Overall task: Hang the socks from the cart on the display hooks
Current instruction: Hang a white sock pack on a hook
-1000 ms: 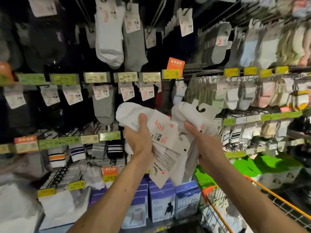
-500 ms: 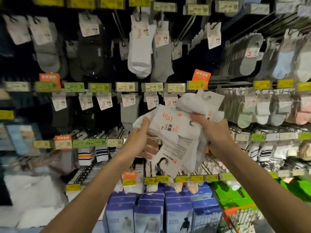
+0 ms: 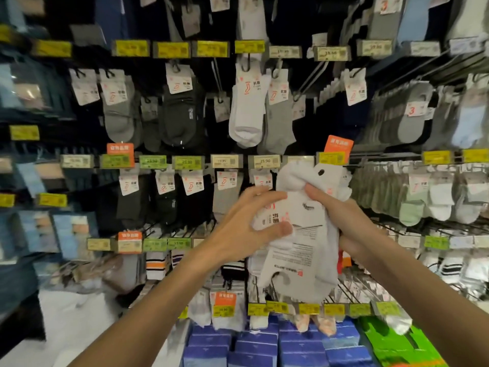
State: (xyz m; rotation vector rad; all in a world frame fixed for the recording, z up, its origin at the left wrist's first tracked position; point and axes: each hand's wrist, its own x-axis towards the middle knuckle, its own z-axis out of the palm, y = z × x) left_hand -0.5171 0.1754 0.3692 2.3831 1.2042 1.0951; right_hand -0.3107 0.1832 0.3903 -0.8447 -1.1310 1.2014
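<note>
I hold a bundle of white sock packs [image 3: 304,234] with paper labels in front of the display wall. My right hand [image 3: 341,218] grips the bundle from the right, near its top. My left hand [image 3: 246,223] pinches the front pack's label between thumb and fingers. The plastic hanger tabs of the packs [image 3: 321,172] stick up just below a row of price tags. A white sock pair [image 3: 247,107] hangs on a display hook [image 3: 247,65] higher up, next to grey ones. The cart is out of view.
Rows of hooks with grey, black and pastel socks fill the wall, each row fronted by yellow price tags [image 3: 264,160]. An orange sign [image 3: 339,145] sits above the bundle. Blue boxes [image 3: 254,348] and green packs [image 3: 397,343] are stacked on the bottom shelf.
My view has tilted further up the wall, and the cart is no longer in sight. Both hands lifted the sock bundle higher, and my left hand shifted onto the front pack's label.
</note>
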